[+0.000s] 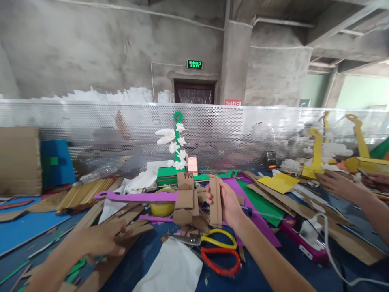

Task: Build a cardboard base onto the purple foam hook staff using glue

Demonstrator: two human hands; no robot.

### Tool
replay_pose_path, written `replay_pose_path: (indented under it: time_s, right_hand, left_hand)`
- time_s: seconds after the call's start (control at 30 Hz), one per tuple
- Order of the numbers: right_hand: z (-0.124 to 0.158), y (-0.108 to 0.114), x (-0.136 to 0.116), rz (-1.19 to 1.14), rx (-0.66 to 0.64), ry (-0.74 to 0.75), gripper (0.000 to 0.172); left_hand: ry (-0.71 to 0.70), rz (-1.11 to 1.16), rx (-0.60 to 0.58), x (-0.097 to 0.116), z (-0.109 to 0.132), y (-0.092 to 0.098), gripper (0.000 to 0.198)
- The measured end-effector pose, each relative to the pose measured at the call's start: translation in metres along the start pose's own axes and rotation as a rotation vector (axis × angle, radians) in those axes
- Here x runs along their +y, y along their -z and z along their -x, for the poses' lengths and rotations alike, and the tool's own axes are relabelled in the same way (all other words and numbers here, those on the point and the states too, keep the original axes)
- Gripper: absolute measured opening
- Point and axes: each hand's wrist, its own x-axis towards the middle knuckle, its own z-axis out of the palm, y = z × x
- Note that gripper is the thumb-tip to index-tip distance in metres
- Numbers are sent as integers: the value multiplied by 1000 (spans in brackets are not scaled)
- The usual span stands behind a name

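My right hand (228, 202) grips a narrow folded strip of brown cardboard (215, 207), held upright with the thumb near its top edge and fingertips at its left side. Over loose cardboard pieces at the lower left is my left hand (99, 239), its fingers partly bent and apart, with nothing visible in them. Scissors (219, 253) with one yellow and one red handle lie below the strip, blades pointing left. Beside the strip stands a stack of small cardboard pieces (184, 200), near a yellow tape roll (164, 208) and a long purple hooked piece (139, 197).
A green hooked stand with white flowers (178, 148) rises at the back before a perforated metal screen (136, 134). On the right are a purple power strip (304, 241) with a white cable, yellow stands (314, 156) and another person's hand (342, 184). White paper (170, 269) lies in front.
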Motion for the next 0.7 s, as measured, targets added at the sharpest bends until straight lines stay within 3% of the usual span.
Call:
replay_pose_path:
  time_s: [0.1,0.2,0.3,0.47,0.53,0.6,0.7]
  right_hand:
    - [0,1,-1,14,0,-2,36]
    - [2,0,-2,44,3,8,39]
    - [4,-3,-1,47,-7,9,41]
    - [7,-8,5,44,-37,46,47]
    - [7,-8,7,54,-57,85,54]
    - [7,-7,8,63,-71,124,60]
    - [5,-5,8,93,-49,175,66]
  left_hand:
    - [88,-199,-40,12,3,-3,62]
    - [-10,-294,83,30,0,-4,56]
    - [-166,-339,132,68,-4,-14,43]
    - [-522,24,126,156,-14,-59,47]
    - [-591,145,85,181,-22,-77,47]
    - [-621,216,75,195,-31,-90,46]
    - [-616,351,-19,194,-47,-97,42]
